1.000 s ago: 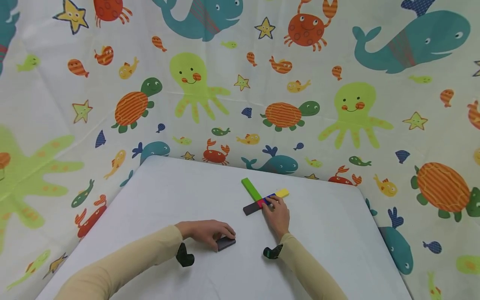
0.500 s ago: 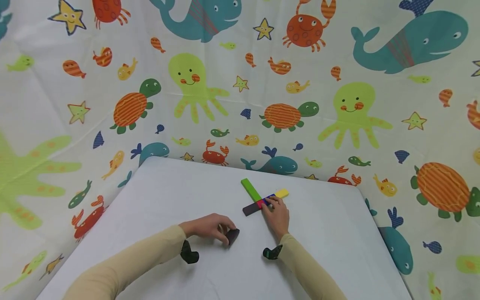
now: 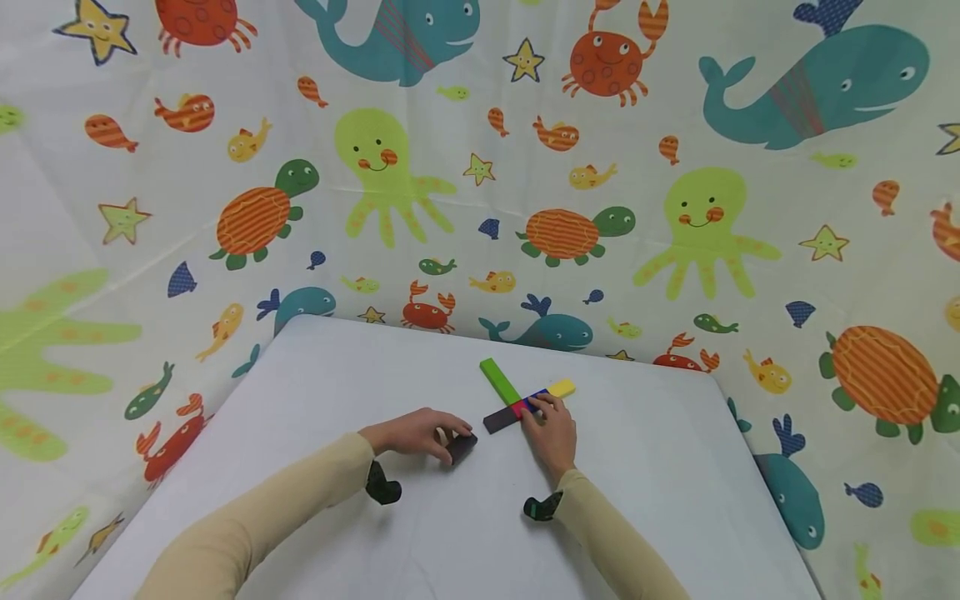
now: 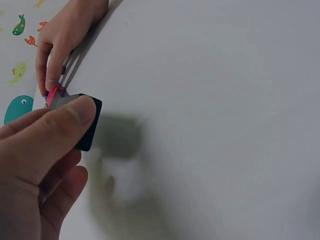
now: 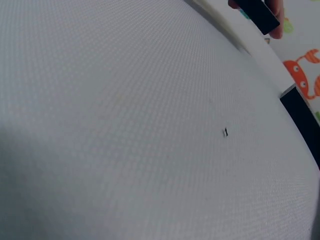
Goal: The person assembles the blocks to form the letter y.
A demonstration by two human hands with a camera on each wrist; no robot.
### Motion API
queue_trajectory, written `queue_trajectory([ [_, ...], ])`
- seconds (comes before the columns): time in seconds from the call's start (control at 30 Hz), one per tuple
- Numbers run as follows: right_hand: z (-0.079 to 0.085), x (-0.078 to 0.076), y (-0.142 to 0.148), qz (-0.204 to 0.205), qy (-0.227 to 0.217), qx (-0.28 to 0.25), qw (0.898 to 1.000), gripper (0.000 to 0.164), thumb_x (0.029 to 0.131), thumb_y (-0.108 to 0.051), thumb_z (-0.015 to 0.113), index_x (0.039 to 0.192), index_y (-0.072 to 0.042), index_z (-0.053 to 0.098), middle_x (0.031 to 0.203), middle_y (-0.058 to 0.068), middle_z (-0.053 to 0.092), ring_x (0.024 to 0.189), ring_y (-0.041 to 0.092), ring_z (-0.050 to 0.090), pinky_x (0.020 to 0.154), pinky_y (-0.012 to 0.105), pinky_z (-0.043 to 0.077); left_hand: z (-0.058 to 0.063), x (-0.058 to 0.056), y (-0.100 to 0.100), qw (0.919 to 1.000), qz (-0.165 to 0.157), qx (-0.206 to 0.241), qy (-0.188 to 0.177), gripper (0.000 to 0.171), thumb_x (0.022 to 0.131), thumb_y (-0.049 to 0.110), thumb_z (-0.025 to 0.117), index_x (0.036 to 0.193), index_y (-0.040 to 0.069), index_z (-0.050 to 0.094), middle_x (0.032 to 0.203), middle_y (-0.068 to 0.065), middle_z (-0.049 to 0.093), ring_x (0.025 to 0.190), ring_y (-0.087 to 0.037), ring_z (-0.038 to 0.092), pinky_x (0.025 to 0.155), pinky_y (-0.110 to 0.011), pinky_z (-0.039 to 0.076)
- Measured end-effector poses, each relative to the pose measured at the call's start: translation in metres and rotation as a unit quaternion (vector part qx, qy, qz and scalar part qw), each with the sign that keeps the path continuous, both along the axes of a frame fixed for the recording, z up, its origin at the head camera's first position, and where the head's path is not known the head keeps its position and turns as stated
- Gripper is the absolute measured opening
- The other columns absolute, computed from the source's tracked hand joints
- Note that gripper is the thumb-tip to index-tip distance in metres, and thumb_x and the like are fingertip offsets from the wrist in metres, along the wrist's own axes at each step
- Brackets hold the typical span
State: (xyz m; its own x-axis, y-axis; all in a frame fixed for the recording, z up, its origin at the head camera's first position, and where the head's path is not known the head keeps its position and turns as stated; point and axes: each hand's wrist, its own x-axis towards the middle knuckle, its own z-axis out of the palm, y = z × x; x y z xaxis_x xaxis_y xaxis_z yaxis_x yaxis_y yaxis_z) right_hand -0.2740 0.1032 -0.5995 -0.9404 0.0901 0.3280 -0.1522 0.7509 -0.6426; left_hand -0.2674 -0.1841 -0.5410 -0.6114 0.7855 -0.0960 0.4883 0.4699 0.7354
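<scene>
In the head view my left hand (image 3: 422, 433) pinches a dark block (image 3: 463, 448) between thumb and fingers. The left wrist view has this block (image 4: 91, 131) raised off the table, its shadow apart from it. Ahead of it lies a row of blocks: a dark block (image 3: 499, 418), a red block (image 3: 519, 408), a blue block (image 3: 545, 392) and a yellow block (image 3: 562, 387). A long green block (image 3: 498, 381) runs back from the red one. My right hand (image 3: 553, 433) holds the blue block, thumb near the red one; its fingers partly hide both.
The blocks lie on a white-covered table (image 3: 360, 367). Behind and beside it hangs a white cloth (image 3: 465, 217) printed with sea animals. A dark wrist device (image 3: 383, 484) hangs under the left sleeve, another wrist device (image 3: 542, 507) under the right.
My left hand has lifted the dark block, tilted it and carried it forward and slightly right towards the row. The right hand stays on the blue block.
</scene>
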Motion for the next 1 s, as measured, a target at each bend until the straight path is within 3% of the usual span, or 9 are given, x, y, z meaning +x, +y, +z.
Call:
queue_trajectory([
  [0.17, 0.001, 0.001, 0.001, 0.000, 0.010, -0.002, 1.000, 0.035, 0.090, -0.032, 0.071, 0.118, -0.012, 0.072, 0.126, 0.006, 0.060, 0.097, 0.023, 0.060, 0.089, 0.048, 0.042, -0.003, -0.006, 0.001, 0.9997, 0.000, -0.007, 0.025, 0.051, 0.088, 0.010, 0.073, 0.136, 0.008, 0.057, 0.148, -0.011, 0.045, 0.116, -0.021, 0.055, 0.090, -0.029, 0.050],
  [0.33, 0.001, 0.002, 0.001, 0.001, 0.004, -0.001, 1.000, 0.034, 0.090, -0.033, 0.071, 0.118, -0.012, 0.072, 0.126, 0.006, 0.060, 0.096, 0.022, 0.060, 0.088, 0.047, 0.042, -0.009, -0.006, 0.002, 0.9979, 0.009, -0.036, 0.054, 0.045, 0.088, 0.006, 0.071, 0.132, 0.005, 0.061, 0.145, -0.011, 0.048, 0.118, -0.021, 0.054, 0.087, -0.027, 0.050],
  [1.0, -0.001, -0.001, 0.002, -0.001, 0.004, 0.013, 1.000, 0.035, 0.090, -0.034, 0.071, 0.118, -0.013, 0.072, 0.127, 0.006, 0.060, 0.099, 0.023, 0.059, 0.087, 0.047, 0.043, -0.010, -0.018, 0.017, 0.9965, 0.012, -0.061, 0.056, 0.045, 0.089, 0.012, 0.072, 0.132, 0.005, 0.061, 0.139, -0.006, 0.055, 0.114, -0.017, 0.058, 0.093, -0.029, 0.049],
])
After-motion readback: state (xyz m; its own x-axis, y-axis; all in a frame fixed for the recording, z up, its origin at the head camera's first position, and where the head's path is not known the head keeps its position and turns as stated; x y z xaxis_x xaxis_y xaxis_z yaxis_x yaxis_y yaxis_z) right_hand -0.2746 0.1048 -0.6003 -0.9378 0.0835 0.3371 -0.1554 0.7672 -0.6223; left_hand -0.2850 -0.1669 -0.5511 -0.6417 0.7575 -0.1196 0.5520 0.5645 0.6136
